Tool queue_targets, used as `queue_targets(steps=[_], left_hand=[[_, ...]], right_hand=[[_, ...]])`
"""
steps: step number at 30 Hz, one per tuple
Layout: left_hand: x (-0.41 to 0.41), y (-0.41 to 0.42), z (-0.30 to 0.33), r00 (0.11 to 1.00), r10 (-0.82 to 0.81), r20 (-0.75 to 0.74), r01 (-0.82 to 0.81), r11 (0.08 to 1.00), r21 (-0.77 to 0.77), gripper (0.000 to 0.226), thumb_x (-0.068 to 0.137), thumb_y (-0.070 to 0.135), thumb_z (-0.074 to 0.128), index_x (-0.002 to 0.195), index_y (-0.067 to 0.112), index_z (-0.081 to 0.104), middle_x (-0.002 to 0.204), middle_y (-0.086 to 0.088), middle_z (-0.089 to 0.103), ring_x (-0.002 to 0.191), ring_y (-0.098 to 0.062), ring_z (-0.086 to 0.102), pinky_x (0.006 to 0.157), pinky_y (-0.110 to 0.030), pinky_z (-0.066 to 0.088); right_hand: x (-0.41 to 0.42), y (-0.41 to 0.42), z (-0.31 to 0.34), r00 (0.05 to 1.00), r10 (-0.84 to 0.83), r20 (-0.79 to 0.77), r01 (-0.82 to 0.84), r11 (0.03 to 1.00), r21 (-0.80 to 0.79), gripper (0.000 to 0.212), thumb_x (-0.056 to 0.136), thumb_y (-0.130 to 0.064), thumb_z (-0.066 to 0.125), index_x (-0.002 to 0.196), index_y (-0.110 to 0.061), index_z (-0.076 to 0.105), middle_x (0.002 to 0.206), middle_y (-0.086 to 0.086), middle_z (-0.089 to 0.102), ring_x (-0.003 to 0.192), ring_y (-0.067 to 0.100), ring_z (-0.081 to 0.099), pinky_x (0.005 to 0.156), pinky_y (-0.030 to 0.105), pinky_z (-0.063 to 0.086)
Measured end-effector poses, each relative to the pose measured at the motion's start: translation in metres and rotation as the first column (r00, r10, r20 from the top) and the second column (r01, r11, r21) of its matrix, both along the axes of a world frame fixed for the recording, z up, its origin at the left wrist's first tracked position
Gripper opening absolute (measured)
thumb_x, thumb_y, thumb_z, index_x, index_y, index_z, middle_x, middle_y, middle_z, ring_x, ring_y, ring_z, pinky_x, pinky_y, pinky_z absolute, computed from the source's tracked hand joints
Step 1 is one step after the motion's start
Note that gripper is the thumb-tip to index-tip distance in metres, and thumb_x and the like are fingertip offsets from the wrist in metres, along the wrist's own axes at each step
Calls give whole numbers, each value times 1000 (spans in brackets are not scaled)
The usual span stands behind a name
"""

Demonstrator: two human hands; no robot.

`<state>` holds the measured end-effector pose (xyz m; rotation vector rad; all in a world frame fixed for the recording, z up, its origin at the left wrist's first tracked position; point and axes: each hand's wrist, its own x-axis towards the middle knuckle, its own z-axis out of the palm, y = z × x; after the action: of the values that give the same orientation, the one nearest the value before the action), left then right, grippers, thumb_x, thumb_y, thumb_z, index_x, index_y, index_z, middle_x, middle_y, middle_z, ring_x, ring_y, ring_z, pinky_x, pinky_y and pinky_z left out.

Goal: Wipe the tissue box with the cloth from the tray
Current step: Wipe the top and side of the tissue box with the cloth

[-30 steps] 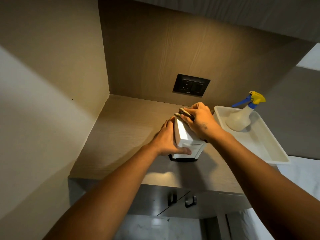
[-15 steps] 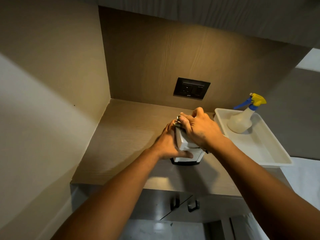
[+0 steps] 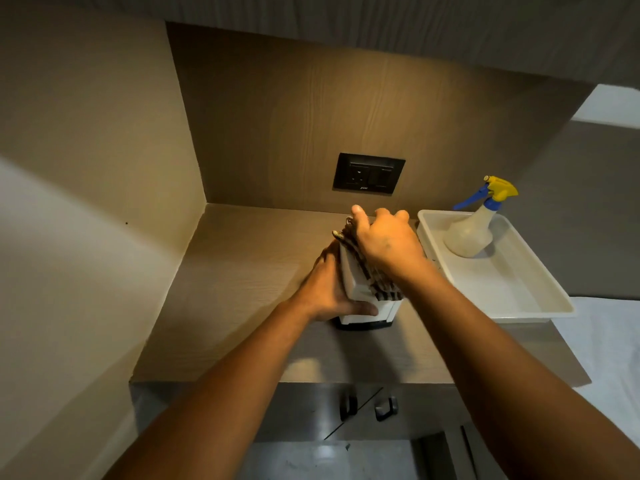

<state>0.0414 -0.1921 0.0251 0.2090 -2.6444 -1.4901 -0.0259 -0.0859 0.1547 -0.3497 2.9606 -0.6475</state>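
A white tissue box point(image 3: 355, 289) with a dark base stands on the wooden counter, tipped on its side. My left hand point(image 3: 327, 289) grips its left face, thumb along the near lower edge. A dark patterned cloth point(image 3: 375, 284) lies over the box's top face, and my right hand point(image 3: 388, 245) presses down on it with curled fingers. Most of the cloth is hidden under that hand. The white tray point(image 3: 519, 306) sits just right of the box.
A spray bottle point(image 3: 472, 230) with a blue and yellow trigger stands in the tray's far corner. A black wall socket point(image 3: 369, 173) is behind the box. Walls close in at the left and back. Cabinet handles point(image 3: 386, 408) hang below the counter's front edge.
My right hand has slid along the box's top with the cloth, and more of the cloth now shows toward the near end. My left hand keeps its hold on the box.
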Motion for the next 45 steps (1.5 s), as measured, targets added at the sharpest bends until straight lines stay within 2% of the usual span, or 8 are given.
queue_targets(steps=[4, 9, 14, 23, 29, 36, 39, 45], left_hand=[[1, 1, 5, 1000, -16, -21, 15, 998, -61, 139, 43, 69, 97, 153, 26, 24, 151, 1, 41, 140, -19, 42, 116, -44, 45], [2, 2, 4, 998, -23, -58, 19, 997, -75, 138, 44, 72, 95, 154, 30, 24, 149, 2, 45, 136, -17, 47, 111, -43, 50], [0, 5, 3, 991, -47, -128, 43, 999, -28, 111, 50, 57, 99, 143, 25, 48, 137, 5, 62, 127, -12, 61, 104, -40, 55], [3, 3, 7, 999, -6, -53, 4, 999, -43, 139, 44, 64, 100, 156, 25, 27, 152, 2, 44, 142, -18, 45, 115, -40, 46], [5, 10, 4, 993, -38, -116, 36, 999, -17, 79, 62, 22, 92, 131, 24, 53, 137, -7, 63, 130, -24, 61, 111, -32, 49], [7, 8, 14, 997, -5, -75, 3, 1000, -29, 141, 43, 63, 100, 156, 27, 24, 152, 4, 41, 142, -18, 42, 118, -46, 41], [8, 7, 14, 999, 2, -48, -5, 998, -65, 140, 44, 63, 100, 156, 24, 25, 150, 1, 41, 141, -20, 42, 117, -45, 42], [16, 5, 8, 1000, 8, -25, -10, 998, -65, 105, 65, 34, 95, 153, 28, 40, 151, -10, 52, 141, -27, 52, 119, -41, 42]], right_hand=[[-2, 32, 9, 944, 196, -266, -223, 972, -73, 45, 101, -41, 36, 129, -13, 57, 133, 11, 58, 120, 26, 53, 97, 38, 41], [8, 34, -12, 858, 513, -20, -510, 857, 68, 60, 100, -56, 24, 154, -30, 19, 164, 0, 12, 151, 20, 6, 120, 42, 9], [19, 37, -21, 845, 533, -42, -527, 844, 101, 60, 100, -52, 32, 154, -33, 15, 164, -2, 11, 151, 20, 3, 121, 46, 13], [1, 17, -9, 885, 465, 33, -466, 878, 107, 57, 102, -46, 32, 152, -20, 26, 162, 9, 18, 149, 34, 11, 119, 50, 14], [35, 30, -21, 829, 557, -50, -551, 828, 106, 58, 101, -42, 41, 153, -24, 24, 163, 2, 17, 151, 28, 6, 119, 45, 11], [-9, 28, -3, 926, 377, 17, -376, 916, 137, 44, 102, -34, 40, 144, -20, 42, 154, 10, 38, 143, 36, 28, 112, 47, 28], [-4, 12, -2, 908, 417, 28, -418, 901, 116, 33, 101, -35, 43, 128, -19, 52, 138, 10, 51, 134, 35, 39, 105, 48, 36], [35, 26, -16, 827, 561, 33, -562, 824, 78, 54, 100, -34, 46, 151, -23, 31, 162, 2, 23, 150, 29, 10, 118, 45, 15]])
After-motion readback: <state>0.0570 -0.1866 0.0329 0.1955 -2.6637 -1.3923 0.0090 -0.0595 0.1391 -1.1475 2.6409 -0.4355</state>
